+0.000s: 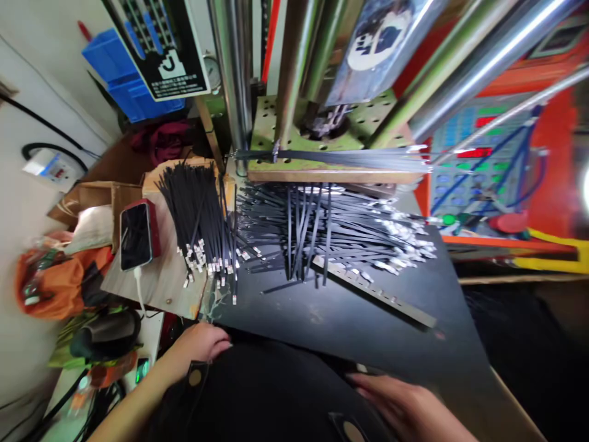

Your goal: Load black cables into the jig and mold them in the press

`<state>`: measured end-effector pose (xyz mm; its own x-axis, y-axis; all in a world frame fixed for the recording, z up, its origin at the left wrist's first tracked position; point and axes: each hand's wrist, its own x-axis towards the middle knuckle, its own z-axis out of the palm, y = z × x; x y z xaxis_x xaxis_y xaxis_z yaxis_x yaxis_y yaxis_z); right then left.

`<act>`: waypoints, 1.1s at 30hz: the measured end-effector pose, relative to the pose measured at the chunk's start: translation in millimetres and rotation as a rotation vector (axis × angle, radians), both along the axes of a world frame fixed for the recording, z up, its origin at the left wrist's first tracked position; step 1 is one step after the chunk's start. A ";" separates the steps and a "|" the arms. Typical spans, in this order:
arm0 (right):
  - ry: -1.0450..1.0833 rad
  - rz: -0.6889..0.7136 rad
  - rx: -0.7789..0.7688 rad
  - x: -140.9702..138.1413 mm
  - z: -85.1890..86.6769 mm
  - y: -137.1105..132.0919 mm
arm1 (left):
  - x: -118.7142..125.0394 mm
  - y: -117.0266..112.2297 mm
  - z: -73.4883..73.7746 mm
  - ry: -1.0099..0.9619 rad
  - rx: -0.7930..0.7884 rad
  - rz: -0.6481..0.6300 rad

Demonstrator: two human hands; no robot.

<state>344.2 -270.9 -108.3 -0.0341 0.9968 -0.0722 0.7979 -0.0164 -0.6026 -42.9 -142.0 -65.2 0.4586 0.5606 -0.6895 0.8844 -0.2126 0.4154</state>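
Our left hand (200,344) sits empty with fingers together at the black board (350,307), and our right hand (396,405) lies loose and empty. The metal-tipped ties (331,233) fan out well ahead of both.

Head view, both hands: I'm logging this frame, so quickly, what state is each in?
Left hand: loosely curled, nothing visible in it.
Right hand: fingers open, nothing visible in it.
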 end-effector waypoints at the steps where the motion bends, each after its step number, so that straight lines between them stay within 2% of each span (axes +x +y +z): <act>1: 0.029 0.004 0.076 0.8 11.9 8.4 | 2.3 1.2 10.7 -0.105 0.029 -0.006; 2: 0.016 -0.025 0.168 2.8 22.1 20.8 | 6.4 4.0 21.0 -0.185 0.088 0.017; 4: -0.129 -0.140 0.314 8.1 33.9 53.0 | 20.0 13.3 37.4 -0.206 0.274 0.141; 6: -0.292 -0.176 0.357 12.5 33.4 82.6 | 37.0 23.9 44.4 -0.116 0.426 0.265; 8: -0.356 -0.139 0.387 13.9 25.9 96.5 | 51.0 31.6 42.9 -0.065 0.468 0.330; 11: -0.311 -0.062 0.514 9.2 16.7 84.6 | 58.2 35.2 34.9 -0.116 0.427 0.382; 14: -0.237 0.028 0.572 -3.2 18.9 64.4 | 54.8 34.5 32.1 -0.159 0.396 0.422; 16: -0.164 0.123 0.573 -14.9 26.7 66.0 | 54.3 34.8 34.2 -0.128 0.397 0.399; 18: -0.070 0.227 0.555 -30.4 39.8 84.1 | 57.6 35.6 37.6 -0.075 0.409 0.334; 21: 0.051 0.372 0.481 -67.4 68.4 133.9 | 64.0 33.9 43.3 -0.027 0.421 0.209; 23: 0.025 0.464 0.341 -103.3 87.3 172.6 | 62.0 28.6 48.3 -0.019 0.409 0.118; 25: -0.119 0.474 0.106 -143.8 99.4 208.2 | 49.8 19.8 54.2 0.006 0.381 0.030; 27: -0.248 0.395 -0.075 -180.9 102.3 235.7 | 26.2 9.0 58.8 0.050 0.374 -0.040; 30: -0.267 0.323 -0.143 -216.1 97.1 259.5 | -22.8 -5.9 59.2 0.100 0.455 -0.035; 33: -0.186 0.348 -0.181 -219.5 100.0 268.1 | -71.3 -14.8 56.5 0.082 0.606 0.070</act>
